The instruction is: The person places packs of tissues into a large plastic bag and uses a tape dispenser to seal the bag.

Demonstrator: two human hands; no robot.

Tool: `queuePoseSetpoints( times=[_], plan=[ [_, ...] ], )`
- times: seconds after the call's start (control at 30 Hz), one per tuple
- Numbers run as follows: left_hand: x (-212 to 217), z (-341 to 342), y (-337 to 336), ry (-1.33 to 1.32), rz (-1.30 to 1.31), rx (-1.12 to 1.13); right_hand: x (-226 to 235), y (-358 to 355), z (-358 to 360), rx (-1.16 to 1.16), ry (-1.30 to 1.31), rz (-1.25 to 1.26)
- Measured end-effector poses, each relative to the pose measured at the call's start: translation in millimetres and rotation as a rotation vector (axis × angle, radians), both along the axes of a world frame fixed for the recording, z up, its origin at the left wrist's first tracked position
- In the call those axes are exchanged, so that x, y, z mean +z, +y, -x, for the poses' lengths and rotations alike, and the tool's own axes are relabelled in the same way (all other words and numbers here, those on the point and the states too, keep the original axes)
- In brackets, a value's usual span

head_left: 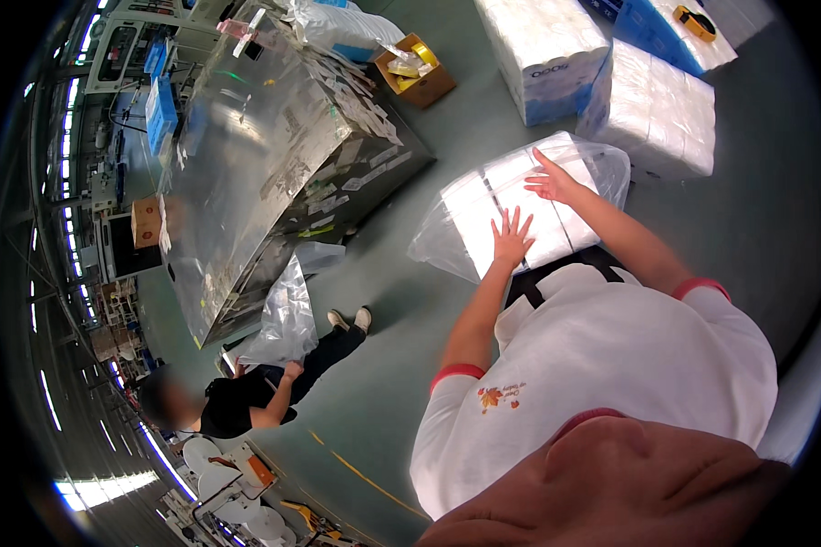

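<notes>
A clear plastic bag (pixel 436 239) loosely surrounds a block of white packs (pixel 474 214), with dark lines running between them. My left hand (pixel 511 242) is on the near part of the block, its fingers spread and nothing in its grasp. Farther right, my right hand (pixel 555 180) is over the same white block with its fingers stretched apart, also holding nothing. Whether the right palm presses on the packs or hovers just above, I cannot tell. The bag's loose film bulges out past the block on the left and far right.
Plastic-wrapped bundles of white rolls (pixel 652 114) stand beyond the bag, with a yellow-and-black tape dispenser (pixel 695 23) on one. A large metal-sided table (pixel 337 182) is at left, near an open cardboard box (pixel 417 73). Another person (pixel 255 397) holds clear plastic film (pixel 287 319).
</notes>
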State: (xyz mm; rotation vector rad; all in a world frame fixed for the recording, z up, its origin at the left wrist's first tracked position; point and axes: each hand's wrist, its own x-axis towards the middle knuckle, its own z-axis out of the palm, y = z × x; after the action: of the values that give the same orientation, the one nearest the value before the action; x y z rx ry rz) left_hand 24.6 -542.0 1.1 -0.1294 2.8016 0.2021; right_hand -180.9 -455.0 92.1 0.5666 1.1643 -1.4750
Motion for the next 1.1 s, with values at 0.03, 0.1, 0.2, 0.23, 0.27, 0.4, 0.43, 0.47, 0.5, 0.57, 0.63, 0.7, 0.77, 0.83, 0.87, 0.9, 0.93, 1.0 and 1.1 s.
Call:
queuePoseSetpoints(
  times=[0.03, 0.1, 0.2, 0.23, 0.27, 0.4, 0.43, 0.47, 0.5, 0.57, 0.63, 0.7, 0.77, 0.83, 0.87, 0.9, 0.93, 1.0, 1.1],
  plan=[
    [-7.2, 6.7, -11.8, 0.025, 0.032, 0.009, -24.1, 1.0, 5.0, -0.029, 0.074, 0.026],
    [-7.0, 25.0, -24.0, -0.06, -0.036, 0.023, -67.6, 25.1, -3.7, 0.025, 0.215, 0.02],
    [-8.7, 32.9, -47.3, -0.063, -0.03, 0.082, -79.4, 67.3, -62.0, 0.346, 0.257, -0.074],
    [-20.6, 34.6, -52.3, -0.026, -0.019, 0.109, -88.9, 87.1, -71.9, 0.392, 0.297, -0.094],
    [-27.1, 36.5, -52.6, 0.011, -0.011, 0.136, -100.9, 101.2, -79.1, 0.438, 0.335, -0.116],
    [-33.6, 34.9, -57.4, 0.196, 0.004, 0.046, -130.7, 98.2, -101.3, 0.402, 0.36, -0.192],
    [-30.7, 35.6, -56.8, 0.177, -0.02, 0.078, -137.8, 99.3, -96.2, 0.406, 0.342, -0.195],
    [-26.9, 23.1, -52.9, 0.147, -0.042, 0.118, -146.0, 99.5, -95.8, 0.418, 0.314, -0.194],
    [-21.8, 8.6, -48.0, 0.111, -0.065, 0.149, -146.8, 99.3, -96.5, 0.38, 0.272, -0.191],
    [-1.0, -20.7, -29.1, 0.052, -0.134, -0.096, -139.3, 97.1, -91.2, 0.304, 0.195, -0.181],
    [24.4, -25.8, -14.4, 0.239, -0.39, -0.278, -139.5, 103.5, -87.9, 0.339, 0.19, -0.144],
    [76.5, 0.9, 6.1, 0.47, -0.366, -0.274, -136.8, 109.3, -83.9, 0.371, 0.18, -0.1],
    [62.5, 34.0, 13.6, 0.242, -0.232, -0.165, -131.5, 112.4, -80.9, 0.393, 0.158, -0.064],
    [9.8, 39.2, 28.0, 0.013, -0.146, -0.09, -121.6, 129.6, -75.0, 0.557, 0.034, 0.022],
    [1.5, 46.2, 34.2, -0.014, -0.125, -0.105, -120.7, 132.7, -54.9, 0.628, -0.052, 0.077],
    [-2.9, 59.1, 36.1, -0.125, -0.072, -0.11, -104.1, 134.8, -25.9, 0.823, -0.046, 0.137],
    [-3.6, 61.6, 39.6, -0.256, -0.024, -0.099, -60.7, 143.5, -2.9, 1.029, -0.059, 0.197],
    [4.0, 68.7, 42.7, -0.314, 0.014, -0.138, -9.7, 175.5, 72.4, 1.137, -0.026, 0.427],
    [11.4, 69.3, 52.0, -0.367, 0.056, -0.112, 44.0, 228.1, 229.9, 0.875, 0.141, 0.494]
  ],
)
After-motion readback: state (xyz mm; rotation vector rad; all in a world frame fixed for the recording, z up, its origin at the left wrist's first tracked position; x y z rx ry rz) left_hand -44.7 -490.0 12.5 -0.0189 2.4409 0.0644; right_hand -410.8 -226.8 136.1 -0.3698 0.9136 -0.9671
